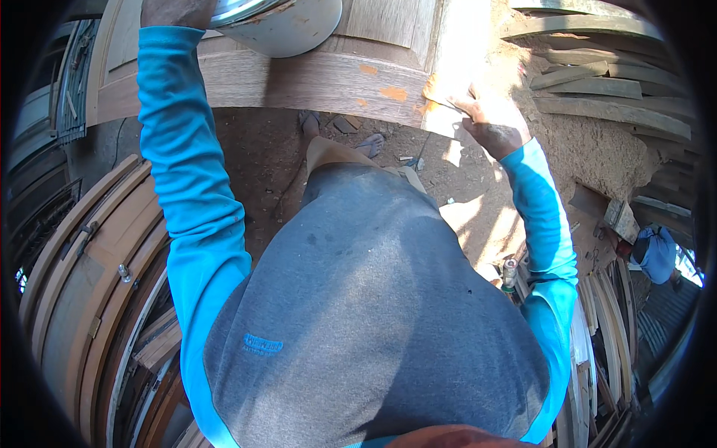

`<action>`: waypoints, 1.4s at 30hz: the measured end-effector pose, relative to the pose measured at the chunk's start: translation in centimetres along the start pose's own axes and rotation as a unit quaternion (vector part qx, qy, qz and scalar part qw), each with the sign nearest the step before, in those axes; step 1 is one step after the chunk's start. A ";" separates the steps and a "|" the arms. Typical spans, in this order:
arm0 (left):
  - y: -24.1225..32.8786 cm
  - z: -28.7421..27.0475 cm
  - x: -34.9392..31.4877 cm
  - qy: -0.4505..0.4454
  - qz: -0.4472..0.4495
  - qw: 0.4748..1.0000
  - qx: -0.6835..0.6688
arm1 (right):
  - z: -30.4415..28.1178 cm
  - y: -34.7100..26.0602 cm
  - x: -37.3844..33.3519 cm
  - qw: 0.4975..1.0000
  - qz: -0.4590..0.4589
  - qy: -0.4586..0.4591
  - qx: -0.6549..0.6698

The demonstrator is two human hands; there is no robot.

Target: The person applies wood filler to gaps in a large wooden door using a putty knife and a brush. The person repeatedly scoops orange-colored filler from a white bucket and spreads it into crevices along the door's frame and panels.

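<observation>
From where I stand, the right hand (493, 123), half curled, seems to pinch a small, flat tan piece (435, 91) against the near corner of a brown, panelled wooden door (321, 84), laid flat presumably to keep its face reachable. Orange smears (393, 93) sit just left of it. The left hand (178, 13) is at a round, white bucket (291, 33) over the door, perhaps kept handy; its fingers are hidden, so I can't tell its grip.

A: What's carrying the stuff on your feed?

B: Pale wooden panel (239, 84), pretty long. I'm seeing orange-brown patches (393, 93) on its near side, toward the right. White bucket's (287, 31) over it too, but from my end I honestly can't tell if it's resting there.
</observation>
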State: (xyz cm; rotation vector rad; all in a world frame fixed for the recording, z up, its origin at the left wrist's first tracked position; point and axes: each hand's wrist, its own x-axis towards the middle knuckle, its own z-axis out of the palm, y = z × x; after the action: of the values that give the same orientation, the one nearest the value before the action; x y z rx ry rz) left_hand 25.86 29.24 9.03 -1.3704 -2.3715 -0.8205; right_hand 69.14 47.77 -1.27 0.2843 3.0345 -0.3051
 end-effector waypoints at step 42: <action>-7.4 1.9 -2.0 0.001 -0.262 0.686 -0.679 | 0.3 -5.5 0.2 0.991 0.118 -0.057 -0.030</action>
State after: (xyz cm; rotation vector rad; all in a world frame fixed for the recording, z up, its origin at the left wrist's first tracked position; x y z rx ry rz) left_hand 20.56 26.07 4.04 -0.8070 -1.9424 -3.1042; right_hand 67.91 42.46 -0.58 0.5939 2.8532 -0.2048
